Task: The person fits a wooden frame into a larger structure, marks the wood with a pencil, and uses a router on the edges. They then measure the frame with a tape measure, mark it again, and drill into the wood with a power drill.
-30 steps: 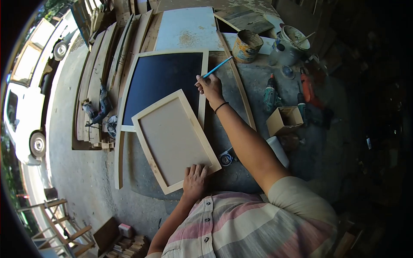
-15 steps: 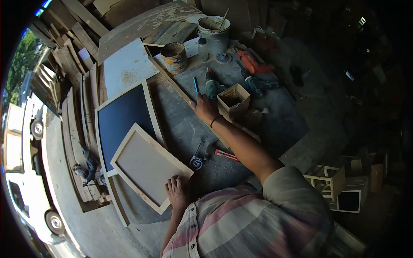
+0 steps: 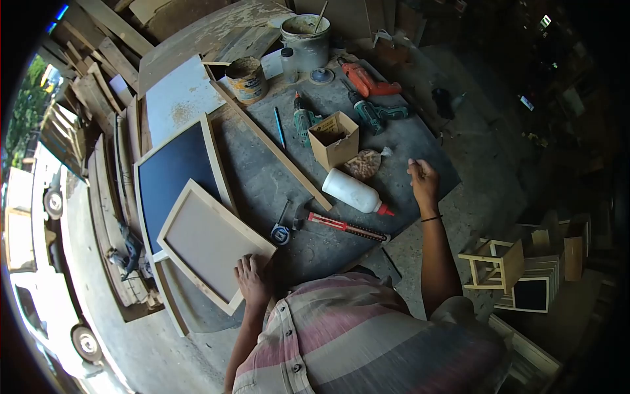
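Observation:
My left hand [image 3: 254, 282] has its fingers curled over the near rail of a small wooden frame with a grey panel [image 3: 203, 226]; the thumb is hidden. That frame overlaps a larger wood-edged blackboard [image 3: 177, 167]. My right hand [image 3: 424, 180] hovers at the table's right edge, fingers curled in; whether something small is inside cannot be seen. Nearest to it are a bag of small brown pieces [image 3: 363, 164] and a white glue bottle with red tip [image 3: 352, 190]. A blue pencil [image 3: 279, 127] lies beside a long wooden strip [image 3: 272, 146].
A tape measure [image 3: 281, 234], a hammer [image 3: 300, 215] and a red cutter [image 3: 328, 222] lie near my body. Beyond stand a wooden box [image 3: 335, 148], green drills [image 3: 303, 121], an orange power tool [image 3: 367, 80], a tin [image 3: 247, 82] and a bucket [image 3: 308, 49]. Small stool [image 3: 495, 266] at right.
My right hand has moved from beside the pencil to the table's right edge, uncovering the glue bottle and bag. The pencil lies on the table. My left hand stays on the frame.

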`<state>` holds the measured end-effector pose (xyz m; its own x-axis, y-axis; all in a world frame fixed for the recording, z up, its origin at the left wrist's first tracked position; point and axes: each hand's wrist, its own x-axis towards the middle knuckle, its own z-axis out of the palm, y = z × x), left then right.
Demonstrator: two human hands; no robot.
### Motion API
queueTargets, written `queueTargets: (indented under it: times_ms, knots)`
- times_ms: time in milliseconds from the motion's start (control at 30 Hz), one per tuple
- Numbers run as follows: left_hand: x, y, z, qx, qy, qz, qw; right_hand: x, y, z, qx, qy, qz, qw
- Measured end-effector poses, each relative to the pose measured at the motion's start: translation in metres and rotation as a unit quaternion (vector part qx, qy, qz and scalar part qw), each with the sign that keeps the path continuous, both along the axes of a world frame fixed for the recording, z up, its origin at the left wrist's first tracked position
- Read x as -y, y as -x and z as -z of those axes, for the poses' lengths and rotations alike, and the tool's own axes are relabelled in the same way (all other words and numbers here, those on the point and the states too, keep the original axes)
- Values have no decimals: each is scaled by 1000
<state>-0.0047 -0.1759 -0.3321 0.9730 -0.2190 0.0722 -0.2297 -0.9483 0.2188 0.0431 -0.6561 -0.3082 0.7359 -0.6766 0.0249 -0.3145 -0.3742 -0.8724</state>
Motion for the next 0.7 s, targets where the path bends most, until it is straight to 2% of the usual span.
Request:
queueTargets:
  times_ms: [67,267,333,600,700]
  knots:
    - [2,0,-2,3,5,0,1000,0,1,3,1,3,-1,1000]
    - [5,0,-7,13,19,-1,1000,-39,-14,3,-3,22,-97,995]
    - [4,0,-8,9,20,-8,1000,-48,-22,-7,-9,89,-128,988]
    - [3,-1,-6,3,23,-9,1000,-49,-64,-22,16,94,-168,981]
    - [2,-1,-13,-24,12,-4,1000,-63,-73,-21,27,37,-190,981]
